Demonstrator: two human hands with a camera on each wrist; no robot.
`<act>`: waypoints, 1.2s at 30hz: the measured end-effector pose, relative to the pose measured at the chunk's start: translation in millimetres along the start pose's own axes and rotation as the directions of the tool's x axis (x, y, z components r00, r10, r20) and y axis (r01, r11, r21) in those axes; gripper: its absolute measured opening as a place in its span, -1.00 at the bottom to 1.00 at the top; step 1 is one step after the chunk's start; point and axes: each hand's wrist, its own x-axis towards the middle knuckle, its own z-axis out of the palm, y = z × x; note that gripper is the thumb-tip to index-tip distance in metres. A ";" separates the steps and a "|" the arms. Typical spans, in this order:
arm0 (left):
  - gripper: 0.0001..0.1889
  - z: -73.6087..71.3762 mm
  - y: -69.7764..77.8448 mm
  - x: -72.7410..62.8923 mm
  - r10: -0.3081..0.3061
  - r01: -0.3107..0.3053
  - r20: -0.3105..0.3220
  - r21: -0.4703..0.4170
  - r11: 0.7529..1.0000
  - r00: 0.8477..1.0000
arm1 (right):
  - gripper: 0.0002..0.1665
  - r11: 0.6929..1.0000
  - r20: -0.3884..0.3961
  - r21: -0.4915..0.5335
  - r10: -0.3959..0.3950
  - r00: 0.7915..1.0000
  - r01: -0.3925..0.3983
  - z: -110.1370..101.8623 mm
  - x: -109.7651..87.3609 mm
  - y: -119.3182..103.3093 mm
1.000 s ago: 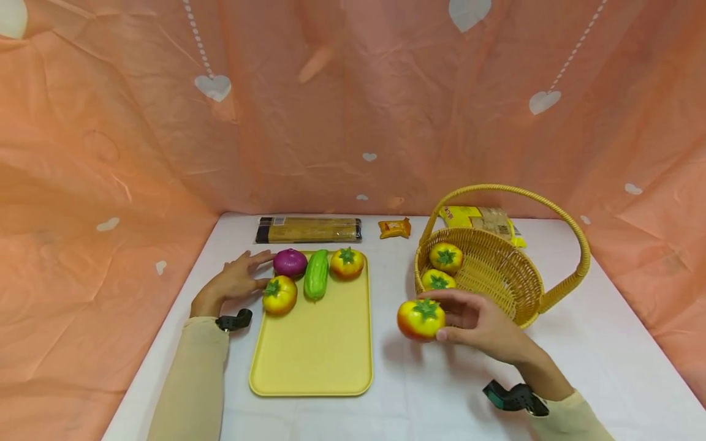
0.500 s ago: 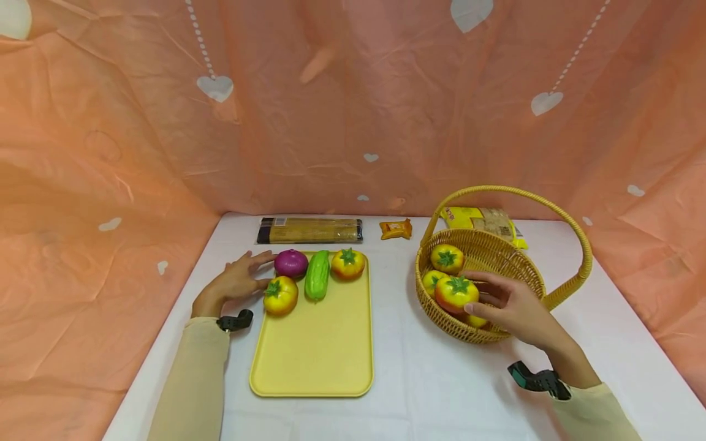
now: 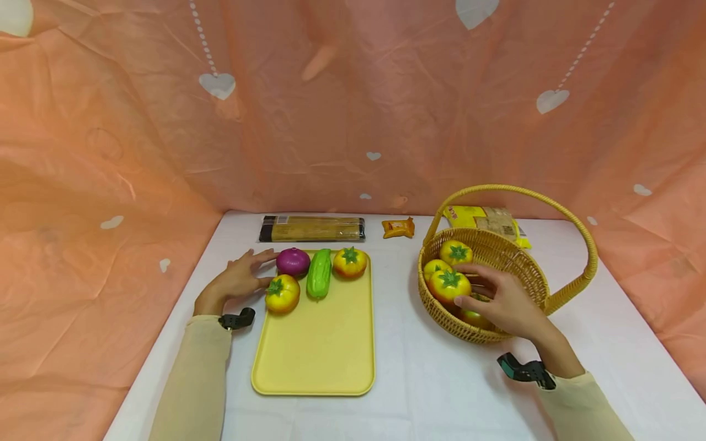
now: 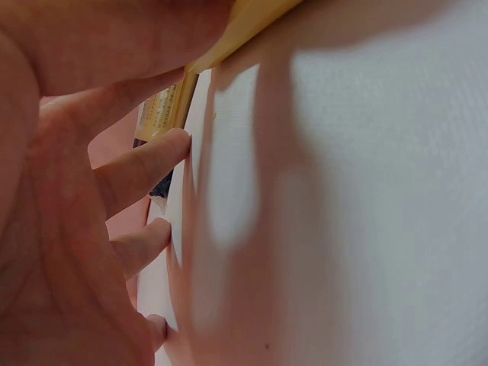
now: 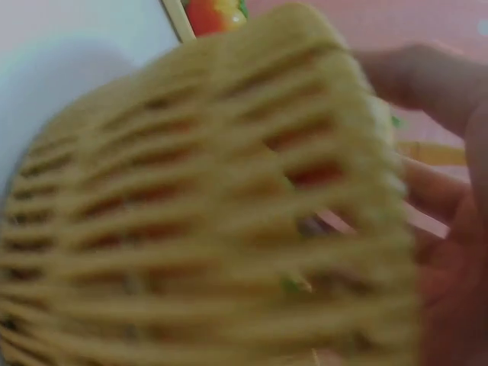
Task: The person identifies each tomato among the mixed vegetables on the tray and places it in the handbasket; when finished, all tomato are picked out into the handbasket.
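My right hand (image 3: 507, 303) reaches into the wicker basket (image 3: 537, 275), thumb and fingers around a yellow-red tomato (image 3: 449, 285) with a green leafy top. Other tomatoes (image 3: 456, 252) lie under and behind it. In the right wrist view the woven basket wall (image 5: 191, 213) hides most of the tomatoes, and the right fingers (image 5: 427, 80) show past its rim. My left hand (image 3: 234, 283) lies at the left edge of the yellow tray (image 3: 314, 355), fingers spread. Its fingertips are beside a purple onion (image 3: 293, 262) and a tomato (image 3: 282, 294) on the tray. Left fingers (image 4: 141, 171) look straight from the wrist.
A green cucumber (image 3: 318, 274) and another tomato (image 3: 350, 263) lie on the tray's far end. Behind stand a long pack of noodles (image 3: 314, 228), a small orange packet (image 3: 398, 228) and a yellow bag (image 3: 485, 220). The basket's tall handle (image 3: 573, 288) arches over it.
My right hand has carried the tomato from in front of the basket to inside it, up against the other tomatoes. The left hand has stayed in place by the tray.
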 end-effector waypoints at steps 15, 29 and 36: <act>-0.24 3.4 -0.4 -0.1 0.002 -0.002 0.002 -0.016 1.000 1.000 | -0.37 0.956 -0.031 -0.292 -0.045 0.999 0.034 17.6 12.8 9.7; -0.23 2.3 -0.1 2.0 -0.012 0.012 0.018 -0.011 1.000 1.000 | -0.30 0.987 -0.085 -0.158 -0.032 0.996 0.019 14.4 10.5 -5.1; -0.22 -1.1 -0.8 2.2 -0.015 0.015 0.027 0.001 1.000 1.000 | -0.38 0.969 -0.094 0.217 -0.100 0.991 0.118 25.7 26.1 -26.6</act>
